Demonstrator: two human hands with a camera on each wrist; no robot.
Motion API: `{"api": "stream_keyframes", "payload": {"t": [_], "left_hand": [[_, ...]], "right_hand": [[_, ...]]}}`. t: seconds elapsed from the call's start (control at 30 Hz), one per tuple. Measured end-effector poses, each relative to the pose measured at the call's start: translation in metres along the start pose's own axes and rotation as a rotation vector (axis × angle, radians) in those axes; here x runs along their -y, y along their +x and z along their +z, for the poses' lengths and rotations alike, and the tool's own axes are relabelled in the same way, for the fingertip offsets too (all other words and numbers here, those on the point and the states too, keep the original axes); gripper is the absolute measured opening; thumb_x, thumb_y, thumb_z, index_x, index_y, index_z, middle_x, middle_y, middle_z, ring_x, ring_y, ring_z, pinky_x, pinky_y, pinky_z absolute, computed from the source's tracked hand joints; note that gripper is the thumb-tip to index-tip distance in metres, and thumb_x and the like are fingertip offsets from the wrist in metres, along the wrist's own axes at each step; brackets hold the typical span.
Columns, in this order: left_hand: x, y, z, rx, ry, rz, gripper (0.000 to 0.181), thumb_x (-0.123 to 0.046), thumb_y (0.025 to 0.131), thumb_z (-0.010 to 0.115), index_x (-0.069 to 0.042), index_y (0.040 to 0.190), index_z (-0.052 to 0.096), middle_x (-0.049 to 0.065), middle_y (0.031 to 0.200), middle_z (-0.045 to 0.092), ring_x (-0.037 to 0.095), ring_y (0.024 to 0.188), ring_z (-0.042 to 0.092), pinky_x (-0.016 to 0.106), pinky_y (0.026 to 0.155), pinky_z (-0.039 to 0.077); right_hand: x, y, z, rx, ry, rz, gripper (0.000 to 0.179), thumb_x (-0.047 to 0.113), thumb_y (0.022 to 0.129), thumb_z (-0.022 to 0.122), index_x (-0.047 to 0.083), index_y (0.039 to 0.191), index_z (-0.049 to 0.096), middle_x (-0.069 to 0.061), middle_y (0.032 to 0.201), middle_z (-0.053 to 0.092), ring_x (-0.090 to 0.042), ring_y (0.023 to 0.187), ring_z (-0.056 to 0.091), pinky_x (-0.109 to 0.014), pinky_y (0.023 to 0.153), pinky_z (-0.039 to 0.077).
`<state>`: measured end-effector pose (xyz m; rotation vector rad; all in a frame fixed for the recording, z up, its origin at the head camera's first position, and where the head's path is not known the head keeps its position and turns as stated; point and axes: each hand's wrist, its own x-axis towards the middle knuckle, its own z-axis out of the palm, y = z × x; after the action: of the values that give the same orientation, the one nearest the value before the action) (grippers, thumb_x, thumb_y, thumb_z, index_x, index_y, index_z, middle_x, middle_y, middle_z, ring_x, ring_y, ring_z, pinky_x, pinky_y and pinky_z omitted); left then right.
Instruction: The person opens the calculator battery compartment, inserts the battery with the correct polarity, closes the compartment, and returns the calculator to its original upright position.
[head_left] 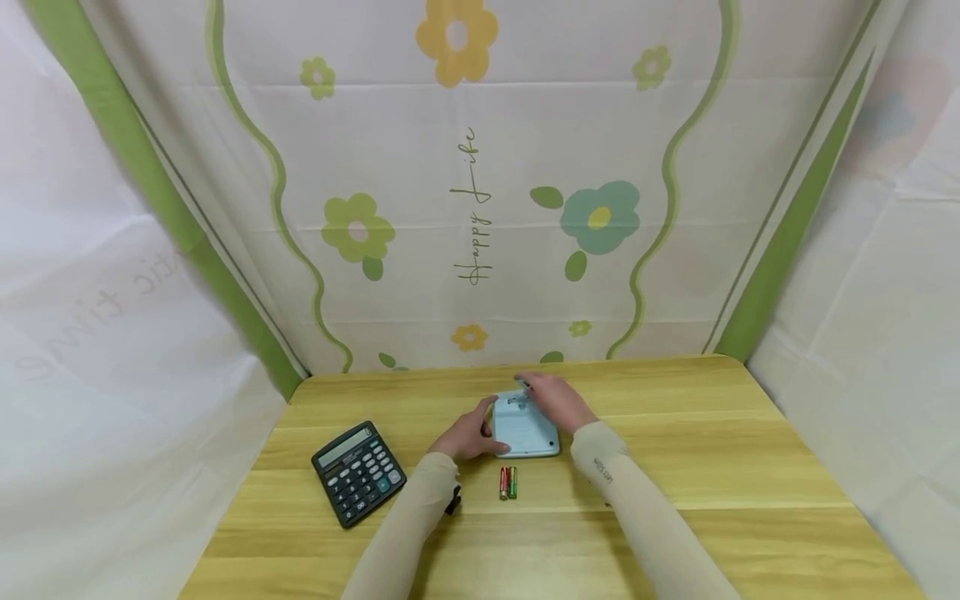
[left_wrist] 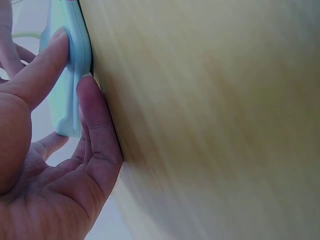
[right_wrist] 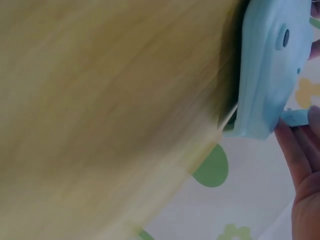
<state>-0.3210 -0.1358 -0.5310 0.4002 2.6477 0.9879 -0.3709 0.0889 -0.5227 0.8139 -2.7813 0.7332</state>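
The left hand point(head_left: 467, 435) is gripping the light blue device point(head_left: 527, 429) at its nine o'clock side; the right hand point(head_left: 558, 402) is pinching a small light blue cover point(right_wrist: 296, 118) near its twelve o'clock edge. The step in hand seems to be handling this cover, and the next move probably calls for keeping the device steady, underside up on the worktop point(head_left: 720, 467). The compartment point(head_left: 516, 402) is appearing uncovered; its contents I cannot tell. Two batteries point(head_left: 504, 483) are lying at six o'clock, a black calculator point(head_left: 358, 473) between eight and nine.
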Motion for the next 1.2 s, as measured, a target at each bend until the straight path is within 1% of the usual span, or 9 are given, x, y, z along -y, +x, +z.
{"api": "stream_keyframes", "payload": {"t": [0.1,0.2,0.3,0.43,0.63,0.8,0.93,1.03,1.2], "left_hand": [[0.001,0.000,0.000,0.001,-0.004,-0.004,0.103,-0.034,0.087,0.085,-0.012,0.165,0.022,0.003,0.095,0.061,0.017,0.084,0.054,0.037,0.083,0.047],[0.002,0.001,0.001,0.002,-0.002,-0.006,0.104,-0.034,0.087,0.086,-0.012,0.166,0.021,0.004,0.096,0.061,0.017,0.085,0.054,0.038,0.084,0.047],[0.003,0.002,0.001,0.001,0.004,-0.005,0.104,-0.035,0.087,0.085,-0.013,0.166,0.021,0.004,0.097,0.060,0.017,0.086,0.054,0.038,0.085,0.047],[0.004,0.002,0.000,0.002,0.008,-0.001,0.104,-0.035,0.087,0.085,-0.012,0.165,0.021,0.005,0.097,0.060,0.018,0.086,0.054,0.038,0.086,0.046],[0.003,0.002,0.001,0.003,0.000,0.002,0.104,-0.034,0.086,0.086,-0.011,0.165,0.022,0.006,0.098,0.060,0.018,0.087,0.053,0.040,0.086,0.046],[0.003,0.002,0.002,0.004,0.001,0.007,0.104,-0.034,0.086,0.086,-0.012,0.165,0.021,0.005,0.098,0.060,0.018,0.086,0.053,0.039,0.086,0.045],[0.004,0.002,0.002,0.004,0.014,0.005,0.104,-0.035,0.087,0.086,-0.012,0.165,0.021,0.004,0.098,0.059,0.018,0.087,0.053,0.040,0.088,0.046],[0.004,0.003,0.002,0.007,0.015,0.010,0.104,-0.035,0.087,0.085,-0.012,0.165,0.021,0.004,0.098,0.059,0.018,0.087,0.053,0.041,0.088,0.046],[0.004,0.003,0.002,0.009,0.017,0.013,0.105,-0.035,0.087,0.085,-0.012,0.166,0.020,0.004,0.097,0.059,0.018,0.087,0.052,0.041,0.088,0.046]], "right_hand": [[-0.004,-0.003,-0.004,-0.040,0.055,0.004,0.040,0.007,0.104,0.062,0.015,0.143,0.062,-0.010,0.139,0.068,-0.030,0.121,0.068,-0.047,0.101,0.057],[-0.009,-0.005,-0.008,-0.073,0.099,0.013,0.037,0.008,0.104,0.062,0.014,0.141,0.064,-0.010,0.138,0.068,-0.030,0.122,0.067,-0.046,0.100,0.057],[-0.016,-0.006,-0.012,-0.097,0.146,0.039,0.030,0.010,0.105,0.061,0.012,0.134,0.068,-0.010,0.131,0.071,-0.028,0.115,0.070,-0.045,0.096,0.059],[-0.025,-0.008,-0.016,-0.101,0.190,0.068,0.024,0.013,0.105,0.062,0.011,0.127,0.071,-0.009,0.121,0.074,-0.023,0.103,0.073,-0.040,0.087,0.061],[-0.032,-0.013,-0.020,-0.120,0.212,0.086,0.019,0.015,0.103,0.065,0.010,0.119,0.073,-0.008,0.111,0.076,-0.021,0.095,0.073,-0.040,0.083,0.062],[-0.040,-0.018,-0.023,-0.145,0.221,0.088,0.013,0.014,0.101,0.069,0.010,0.111,0.076,-0.005,0.105,0.077,-0.021,0.095,0.073,-0.040,0.083,0.062],[-0.046,-0.022,-0.028,-0.181,0.251,0.085,0.009,0.012,0.098,0.073,0.009,0.103,0.078,-0.006,0.103,0.077,-0.024,0.095,0.073,-0.042,0.084,0.062],[-0.051,-0.025,-0.030,-0.212,0.258,0.097,0.008,0.012,0.095,0.076,0.007,0.100,0.080,-0.011,0.107,0.076,-0.026,0.094,0.074,-0.042,0.083,0.062],[-0.056,-0.029,-0.030,-0.241,0.247,0.100,0.009,0.010,0.093,0.078,0.005,0.099,0.082,-0.021,0.126,0.069,-0.028,0.095,0.074,-0.040,0.083,0.062]]}}
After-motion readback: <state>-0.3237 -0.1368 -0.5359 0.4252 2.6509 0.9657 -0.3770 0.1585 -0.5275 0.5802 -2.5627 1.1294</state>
